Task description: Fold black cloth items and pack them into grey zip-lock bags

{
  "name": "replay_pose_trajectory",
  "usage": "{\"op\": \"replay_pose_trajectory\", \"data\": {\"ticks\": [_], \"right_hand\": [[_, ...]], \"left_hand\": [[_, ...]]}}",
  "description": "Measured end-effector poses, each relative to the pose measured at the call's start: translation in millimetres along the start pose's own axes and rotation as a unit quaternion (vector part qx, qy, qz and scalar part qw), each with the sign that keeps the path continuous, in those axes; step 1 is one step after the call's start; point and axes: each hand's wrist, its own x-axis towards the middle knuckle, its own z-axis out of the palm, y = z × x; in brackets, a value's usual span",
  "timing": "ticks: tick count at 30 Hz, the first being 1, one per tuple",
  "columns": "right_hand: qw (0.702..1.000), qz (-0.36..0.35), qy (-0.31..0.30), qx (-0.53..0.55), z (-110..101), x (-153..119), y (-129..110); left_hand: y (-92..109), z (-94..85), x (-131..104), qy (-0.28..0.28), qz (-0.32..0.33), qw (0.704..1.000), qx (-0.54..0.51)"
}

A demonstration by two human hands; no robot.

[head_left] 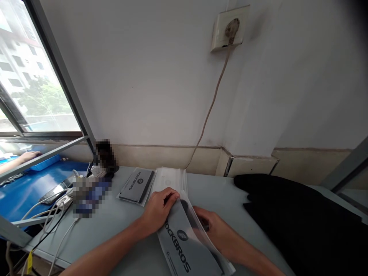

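Note:
A translucent plastic bag [193, 239] printed "ROCKBROS" on a grey panel lies tilted toward me, with something dark showing inside along its right side. My left hand [158, 210] is closed on its upper end, thumb and fingers pinching the edge. At the bag's long right edge is my right hand [214, 230], its fingers curled and partly hidden by the plastic; whether they reach inside or behind it I cannot tell. Just beyond my left hand lies a stack of clear plastic bags [168, 176]. A filled ROCKBROS bag [138, 186] rests flat to its left.
Black fabric [287, 214] covers the right of the grey table [115, 237]. Cables and a power strip [64, 200] sit at the left, near a metal frame post. A power cord [211, 107] hangs from a wall socket [231, 28]. Another person's hand [28, 156] shows beyond the frame.

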Motion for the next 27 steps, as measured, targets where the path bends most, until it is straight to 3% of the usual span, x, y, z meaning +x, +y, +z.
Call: {"op": "replay_pose_trajectory", "data": {"ticks": [3,5,7,9,11,12,13,15,17,19,22,27], "right_hand": [[0.996,0.009,-0.071,0.060,1.5,-3.0,-8.5],[0.996,-0.001,-0.076,0.053,2.7,-4.1,-11.9],[0.996,-0.020,-0.065,0.061,4.0,-4.6,-12.0],[0.994,-0.035,-0.042,0.097,4.5,-4.3,-8.8],[0.991,-0.048,0.009,0.125,3.7,-3.3,-3.2],[0.990,-0.054,0.042,0.127,2.8,-2.6,0.0],[0.988,-0.061,0.074,0.123,1.7,-1.8,3.1],[0.984,-0.069,0.119,0.111,-0.4,-0.1,8.6],[0.985,-0.069,0.126,0.093,-2.3,2.0,13.1],[0.987,-0.069,0.132,0.056,-5.0,4.2,16.9],[0.969,-0.084,0.231,-0.006,-12.5,6.8,20.3],[0.868,-0.100,0.486,0.031,-31.3,3.3,12.7]], "left_hand": [[4.1,5.8,-4.8,0.018,0.004,1.000,0.004],[6.2,8.4,-7.8,0.031,0.008,0.999,0.010],[6.7,9.2,-8.9,0.065,0.009,0.998,0.009],[5.6,8.0,-7.2,0.135,0.006,0.991,-0.013],[3.4,5.3,-3.1,0.206,0.002,0.976,-0.071],[2.0,4.1,-0.8,0.212,-0.005,0.971,-0.112],[0.4,3.2,1.3,0.186,-0.018,0.970,-0.154],[-3.1,3.8,4.1,0.073,-0.062,0.970,-0.224],[-7.2,7.7,4.8,-0.021,-0.099,0.964,-0.245],[-11.7,12.9,4.6,-0.020,-0.109,0.968,-0.227],[-18.4,14.9,6.6,0.048,-0.115,0.968,-0.218],[-29.4,-12.9,23.4,0.161,-0.149,0.942,-0.253]]}}
